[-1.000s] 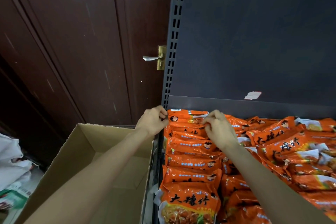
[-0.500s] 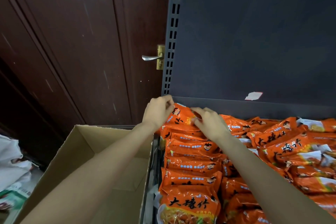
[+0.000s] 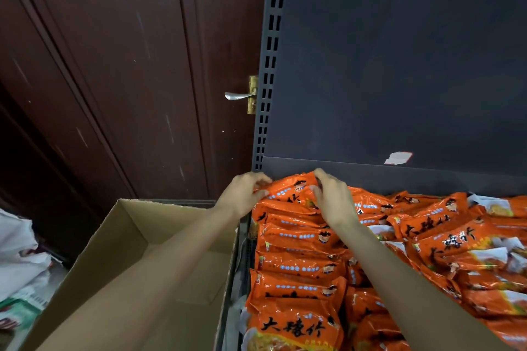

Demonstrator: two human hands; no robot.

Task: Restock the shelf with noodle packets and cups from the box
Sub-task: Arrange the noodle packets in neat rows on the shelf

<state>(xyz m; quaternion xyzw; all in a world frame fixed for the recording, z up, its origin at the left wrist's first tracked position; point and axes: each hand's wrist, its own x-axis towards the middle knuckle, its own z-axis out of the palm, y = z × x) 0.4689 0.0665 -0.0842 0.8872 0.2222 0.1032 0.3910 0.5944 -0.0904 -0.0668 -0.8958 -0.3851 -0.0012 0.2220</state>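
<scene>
**Both hands on back-left packet, shelf nearly full**

I had both hands at the shelf's back-left corner. Left hand (image 3: 242,195) had fingers curled round the left end of the rearmost packet (image 3: 288,189); right hand (image 3: 332,198) pinched its right end, thumb under, fingers bent over the top. The packet was tilted up, far edge raised, near the back panel (image 3: 399,65); I couldn't tell if it touched.

Edges and room: the slotted upright (image 3: 269,65) stood just behind the left hand, so no slack leftward. The back panel's lower lip ran right behind the packet. Above the packets the bay was open up to the top of the frame. The shelf's left rim (image 3: 242,251) sat just beside the box wall, a narrow gap between them.

Containers: the shelf held orange packets. The left column (image 3: 296,265) was stacked in a neat overlapping row from front to back; the pile to the right (image 3: 456,236) lay loose and skewed. The box (image 3: 114,236) stood open left of the shelf, under my left forearm; the part of its floor I could see was bare cardboard.

Left of the upright was a dark wood door (image 3: 128,65) with a metal handle (image 3: 239,95). A torn white sticker (image 3: 397,157) was on the back panel. White bags (image 3: 20,251) sat at the far left, beside the box.
</scene>
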